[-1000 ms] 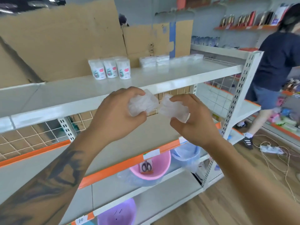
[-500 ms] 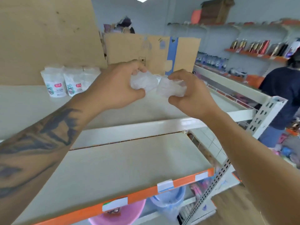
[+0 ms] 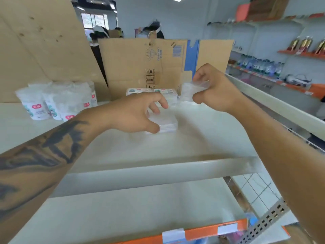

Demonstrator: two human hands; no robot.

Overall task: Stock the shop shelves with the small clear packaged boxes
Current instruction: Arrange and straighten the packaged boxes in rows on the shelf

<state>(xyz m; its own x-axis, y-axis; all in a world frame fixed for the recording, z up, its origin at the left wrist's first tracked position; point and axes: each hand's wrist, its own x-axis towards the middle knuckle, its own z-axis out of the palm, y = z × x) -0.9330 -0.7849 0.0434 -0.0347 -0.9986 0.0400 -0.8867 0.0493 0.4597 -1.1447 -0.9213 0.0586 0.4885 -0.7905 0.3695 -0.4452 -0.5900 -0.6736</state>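
A: Shop shelving fills the view, a pale top shelf with flattened cardboard propped along its back. How far along does the stocking look?

B: Early, I'd judge. Only a short row of labelled boxes sits at the back against the cardboard, and most of the shelf around it carries nothing yet.

A: Where are the clear boxes being placed?

B: One clear box lies flat on the shelf, just in front of that row. The left hand is over it, thumb against its near edge and fingers curled across its far side, so it is grasping the box as it sets it down. The second clear box is off the shelf, pinched between thumb and fingers of the right hand, beside the right end of the row.

A: So what is left?

B: Letting go of the first, setting the second down near the row, and likely many more after that. The shelf below, with its orange edge strip, shows no goods where it can be seen.

A: Anything in containers?

B: To the left, a cluster of round tubs wrapped in clear film stands on the same shelf, well apart from the boxes. Their contents look white, but I cannot tell what they are. Wall shelves at the far right hold bottles, too blurred to read.
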